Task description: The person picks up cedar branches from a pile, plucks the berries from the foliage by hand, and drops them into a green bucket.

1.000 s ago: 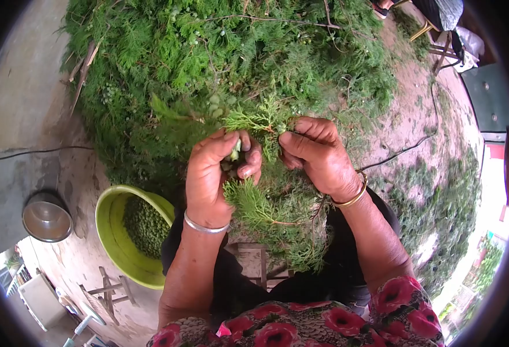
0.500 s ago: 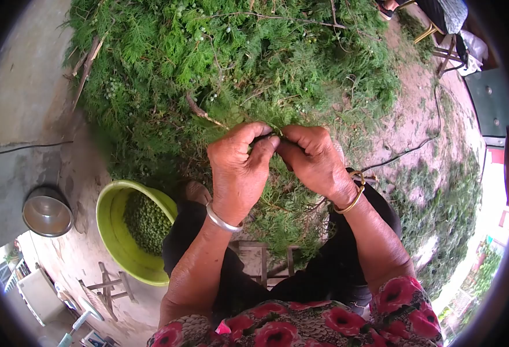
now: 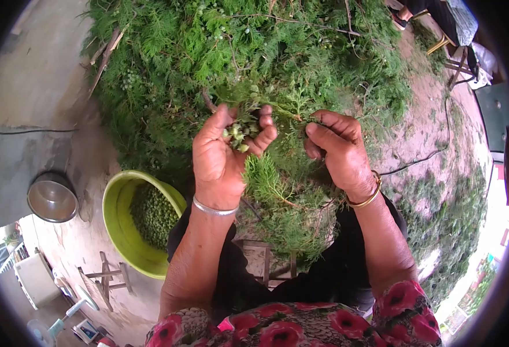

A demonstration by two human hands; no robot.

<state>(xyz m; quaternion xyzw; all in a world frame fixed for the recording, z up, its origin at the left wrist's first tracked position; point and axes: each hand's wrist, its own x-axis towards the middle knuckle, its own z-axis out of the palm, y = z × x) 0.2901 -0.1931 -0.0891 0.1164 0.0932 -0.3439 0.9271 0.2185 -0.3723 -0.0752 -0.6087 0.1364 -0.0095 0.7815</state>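
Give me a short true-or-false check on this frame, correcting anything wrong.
1. The left hand holds green cones. True.
2. The right hand is spread wide with nothing in it. False: the right hand pinches a leafy sprig.
3. The yellow-green tub contains many small green pieces. True.
4. The silver bangle is on the right wrist. False: the silver bangle is on the left wrist; a gold bangle is on the right.
5. The metal bowl sits inside the tub. False: the metal bowl sits apart from it.
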